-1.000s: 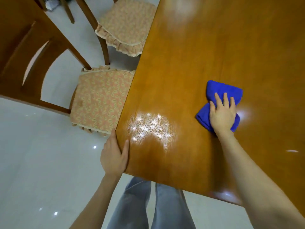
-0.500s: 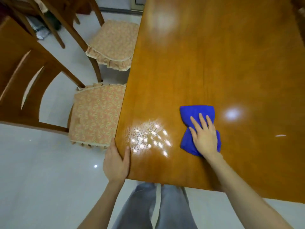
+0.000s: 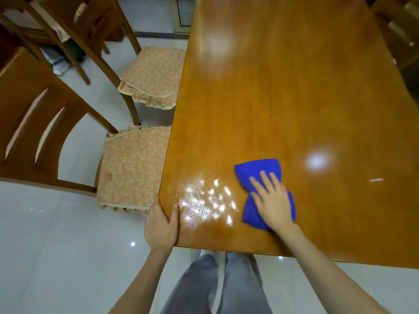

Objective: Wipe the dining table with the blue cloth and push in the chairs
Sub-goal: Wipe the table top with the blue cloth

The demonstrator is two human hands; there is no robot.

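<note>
Right hand: palm down, fingers straight and slightly spread, pressing flat on the blue cloth. No pinch or curl is visible.

Left hand: braced on the near left corner of the dining table, with the thumb flat on the top and the forefinger straight along the left edge. The other fingers are hidden. It holds the same position as a second ago.

Change: the cloth and right hand have been drawn back toward the near edge and leftward. A second ago the cloth lay well apart from the wet patch. It now sits just beside the patch's right side, near the near edge.

Cloth condition: bright blue and bunched into a bow-tie shape. One lobe shows beyond the fingertips and one lies under the palm and wrist, with the waist pinched in beneath the fingers.

Surroundings: the near chair and the far chair stand along the left edge. Both have patterned cushions and both are pulled out, with only the seat fronts reaching the edge.
</note>
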